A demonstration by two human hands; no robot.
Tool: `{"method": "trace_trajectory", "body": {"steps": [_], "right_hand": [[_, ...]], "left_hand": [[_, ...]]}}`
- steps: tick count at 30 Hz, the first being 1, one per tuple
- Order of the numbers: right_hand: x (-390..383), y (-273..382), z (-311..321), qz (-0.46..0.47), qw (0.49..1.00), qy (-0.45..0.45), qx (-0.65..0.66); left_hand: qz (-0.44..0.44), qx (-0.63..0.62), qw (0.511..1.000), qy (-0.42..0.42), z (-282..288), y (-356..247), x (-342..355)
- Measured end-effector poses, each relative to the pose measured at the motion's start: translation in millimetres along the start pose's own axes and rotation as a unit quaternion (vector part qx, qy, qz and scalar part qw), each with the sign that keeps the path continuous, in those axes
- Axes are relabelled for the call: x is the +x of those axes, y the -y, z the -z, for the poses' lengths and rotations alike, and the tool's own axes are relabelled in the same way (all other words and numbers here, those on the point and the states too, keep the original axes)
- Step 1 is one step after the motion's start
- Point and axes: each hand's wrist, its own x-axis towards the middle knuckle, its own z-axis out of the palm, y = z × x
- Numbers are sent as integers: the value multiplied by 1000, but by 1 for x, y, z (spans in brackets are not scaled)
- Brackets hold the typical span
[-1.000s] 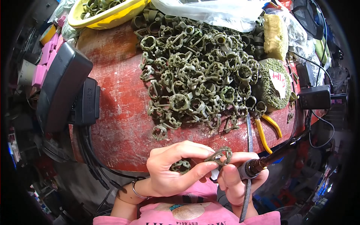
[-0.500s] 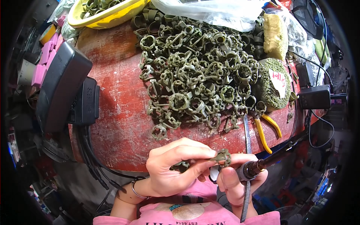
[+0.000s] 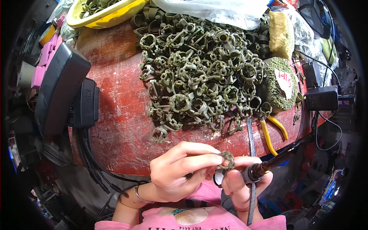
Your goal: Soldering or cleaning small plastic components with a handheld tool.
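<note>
My left hand pinches a small dark green ring-shaped piece with chain-like links between thumb and fingers. Beside it, my right hand is curled around the end of a dark cylindrical tool, whose shaft runs off to the upper right. The right forefinger reaches close to the ring; whether it touches is hard to tell. A long narrow metal strip, perhaps a file, passes by the right hand. Something small and white shows between the hands. A large heap of similar green rings lies on the red table.
The scratched red table carries yellow-handled pliers, a green textured block, and a tan block. Behind are a yellow basin and plastic sheeting. A black device with cables stands left.
The ring has turned in my left fingers and now shows more of its linked, round side. My right hand keeps its grip nearly unmoved. The whole view has shifted slightly.
</note>
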Motion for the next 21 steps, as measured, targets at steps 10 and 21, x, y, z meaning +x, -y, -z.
{"method": "trace_trajectory", "body": {"steps": [10,21], "right_hand": [[-1,-2,0,-14,999,-22,22],[1,-4,4,-19,1000,-3,6]], "left_hand": [[-82,98,992,14,1,2,1],[-36,62,997,-39,-3,1,0]]}}
